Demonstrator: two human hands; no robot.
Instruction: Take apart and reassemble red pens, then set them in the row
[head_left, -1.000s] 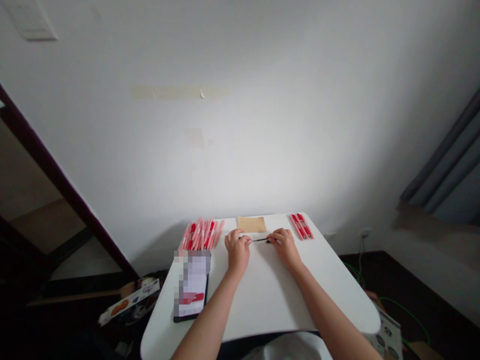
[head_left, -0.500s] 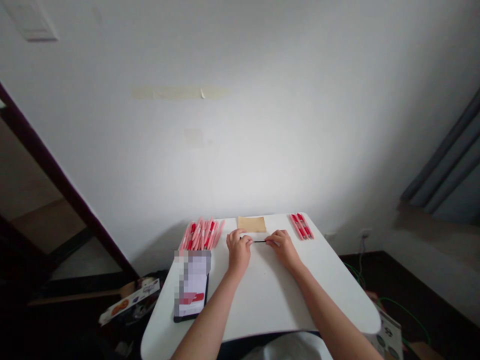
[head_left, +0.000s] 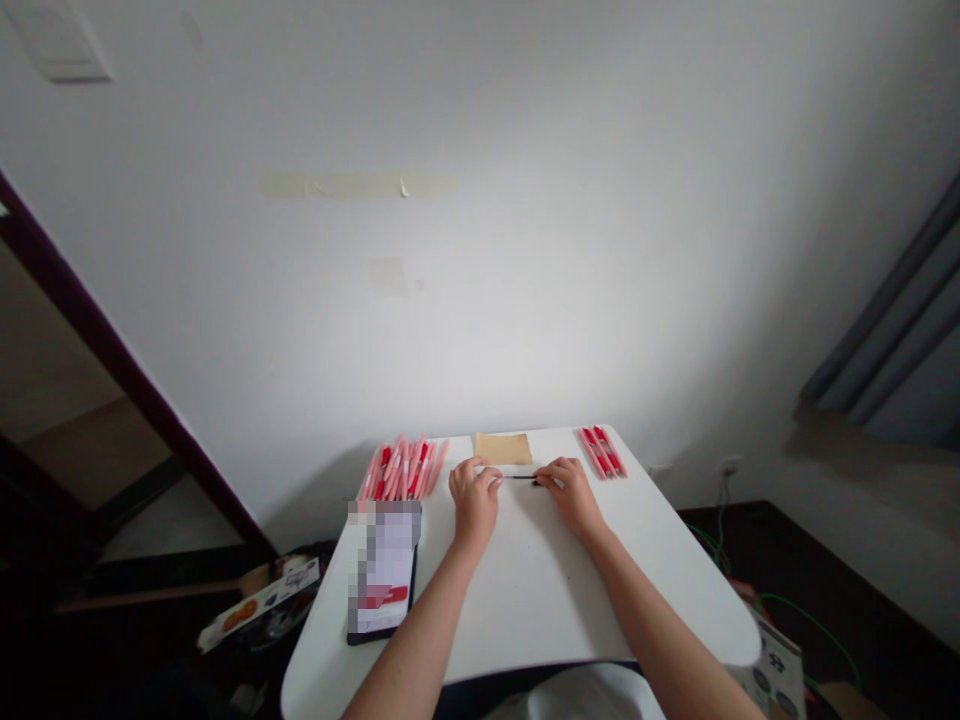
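Observation:
Between my two hands, over the middle of the white table, runs a thin dark rod [head_left: 519,477], slim like a pen refill. My left hand [head_left: 475,497] pinches its left end with thumb and fingers. At the other end, the fingertips of my right hand [head_left: 565,490] are closed on the rod, with a small dark bit showing just under them. Both ends are hidden by the fingers. Just beyond the hands lies a tan paper piece [head_left: 503,449].
A heap of pink and red pens [head_left: 401,470] lies at the table's back left. Several similar pens [head_left: 602,453] lie side by side at the back right. A phone [head_left: 386,580] rests at the left edge of the white table [head_left: 525,610]. The wall [head_left: 517,330] stands behind.
The rod and both hands have shifted slightly away from me. My right hand has moved a little to the right, my left hand slightly left. Pens and phone are unchanged.

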